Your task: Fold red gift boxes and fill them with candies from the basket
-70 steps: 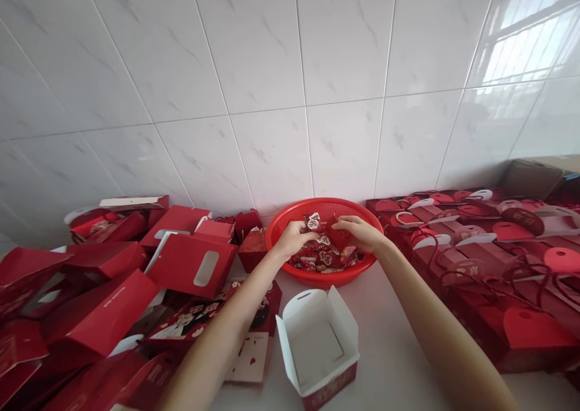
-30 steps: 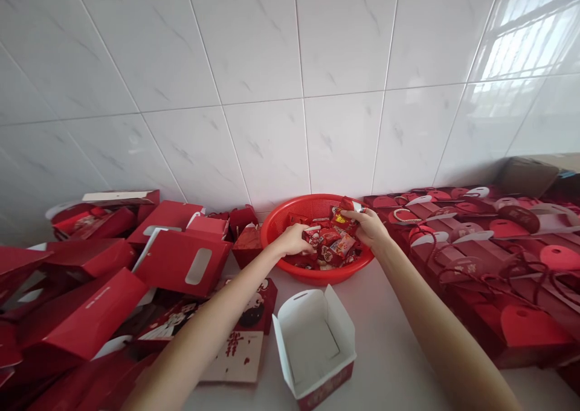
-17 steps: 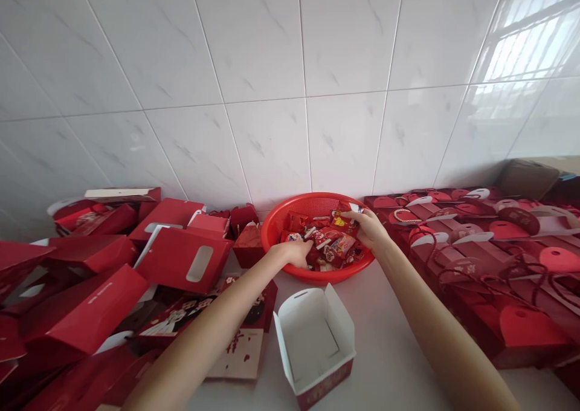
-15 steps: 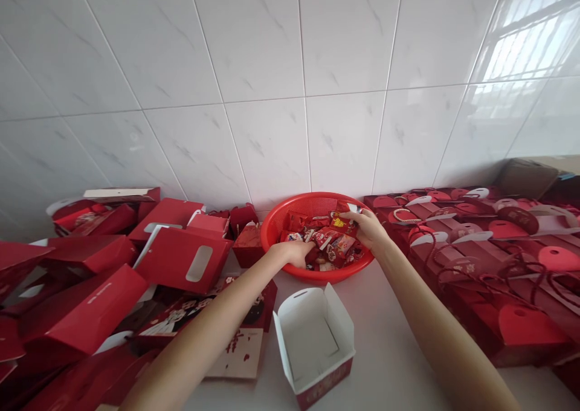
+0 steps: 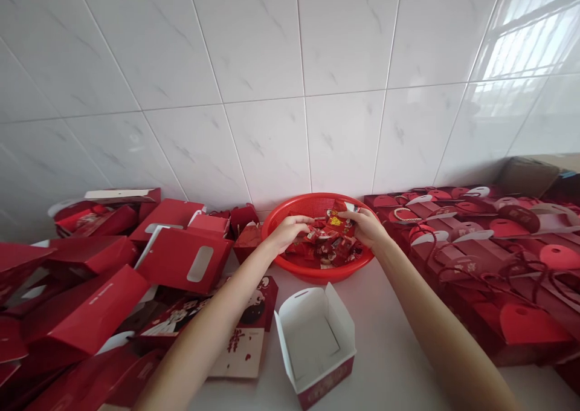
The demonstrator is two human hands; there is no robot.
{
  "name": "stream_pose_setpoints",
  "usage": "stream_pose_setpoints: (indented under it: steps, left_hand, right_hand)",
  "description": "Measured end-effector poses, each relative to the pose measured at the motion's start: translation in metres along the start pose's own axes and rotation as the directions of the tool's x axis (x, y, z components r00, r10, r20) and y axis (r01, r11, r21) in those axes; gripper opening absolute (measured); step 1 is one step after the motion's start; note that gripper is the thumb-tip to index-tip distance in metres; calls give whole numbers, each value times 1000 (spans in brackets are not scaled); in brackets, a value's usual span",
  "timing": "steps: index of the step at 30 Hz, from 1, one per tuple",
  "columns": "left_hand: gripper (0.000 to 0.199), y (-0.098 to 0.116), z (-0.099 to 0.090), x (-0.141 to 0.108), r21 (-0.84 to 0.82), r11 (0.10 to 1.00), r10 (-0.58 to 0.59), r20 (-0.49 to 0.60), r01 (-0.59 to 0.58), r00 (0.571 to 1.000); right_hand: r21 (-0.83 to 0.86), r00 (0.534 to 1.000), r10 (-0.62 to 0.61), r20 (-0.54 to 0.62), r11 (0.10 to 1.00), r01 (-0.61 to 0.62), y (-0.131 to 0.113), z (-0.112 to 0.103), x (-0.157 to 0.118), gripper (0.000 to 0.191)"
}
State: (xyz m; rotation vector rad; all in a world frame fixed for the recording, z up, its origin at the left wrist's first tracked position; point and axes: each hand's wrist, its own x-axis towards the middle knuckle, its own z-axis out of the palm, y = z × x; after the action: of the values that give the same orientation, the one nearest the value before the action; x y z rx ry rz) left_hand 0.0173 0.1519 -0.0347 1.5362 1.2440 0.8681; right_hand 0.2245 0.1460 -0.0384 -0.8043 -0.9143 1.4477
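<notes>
A red plastic basket (image 5: 317, 273) holds a heap of small wrapped sweets (image 5: 333, 248), mostly red. Over its left side is my left hand (image 5: 290, 233), fingers closed at a red wrapped sweet (image 5: 312, 236) that they partly cover. At the basket's right side my right hand (image 5: 366, 225) pinches a red packet with yellow print (image 5: 336, 220) between thumb and fingers. In front of the basket stands an open box (image 5: 312, 338), white inside and dark red outside, its flaps raised; its floor shows bare.
Red cartons (image 5: 86, 308) lie piled on the left, beside a flat printed card (image 5: 238, 353). Rows of red gift boxes with cord handles (image 5: 489, 266) fill the right. A tiled wall (image 5: 272, 145) rises behind, and a brown cardboard box (image 5: 528, 178) sits at far right.
My left hand has risen out of the heap and moved slightly back and left. My right hand keeps its packet, which has shifted a little left.
</notes>
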Motion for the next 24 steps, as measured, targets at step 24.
stream_pose_setpoints:
  steps: [24]
  left_hand:
    - [44, -3, 1, -3, -172, 966, 188, -40, -192, 981]
  right_hand:
    - [-67, 962, 174, 211, 984, -163, -7, 4, -11, 24]
